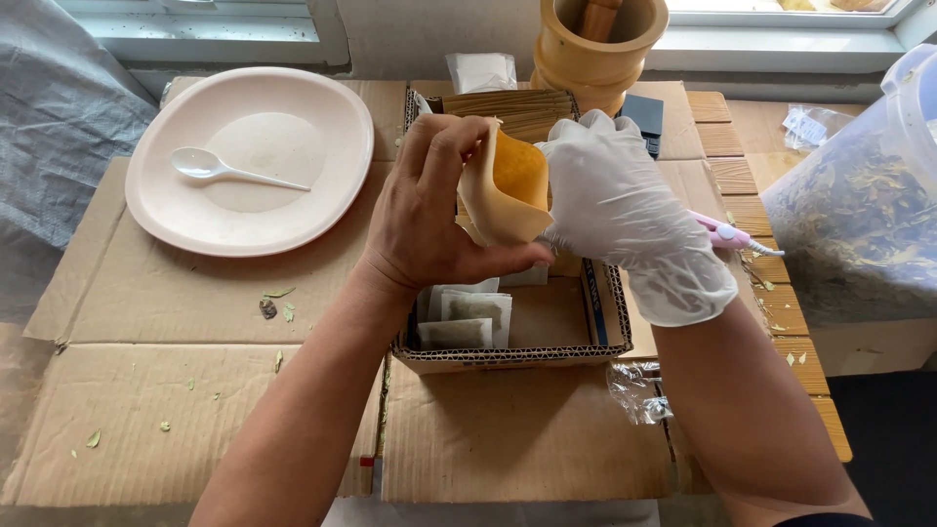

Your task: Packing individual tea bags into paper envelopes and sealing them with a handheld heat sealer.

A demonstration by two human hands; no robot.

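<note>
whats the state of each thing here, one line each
Tan paper pouch: held open, mouth up.
Bare left hand: gripping the pouch.
White-gloved right hand: at the pouch's opening.
Shallow cardboard box: open, filled sachets inside.
Round pink plate: flat, white plastic spoon lying in it.

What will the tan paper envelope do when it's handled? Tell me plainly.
The tan paper envelope likely bends easily: it curves open between the left hand and the gloved right hand. It seems light, pinched by fingertips alone. It probably creases or tears if squeezed hard, since its walls look thin.
</note>
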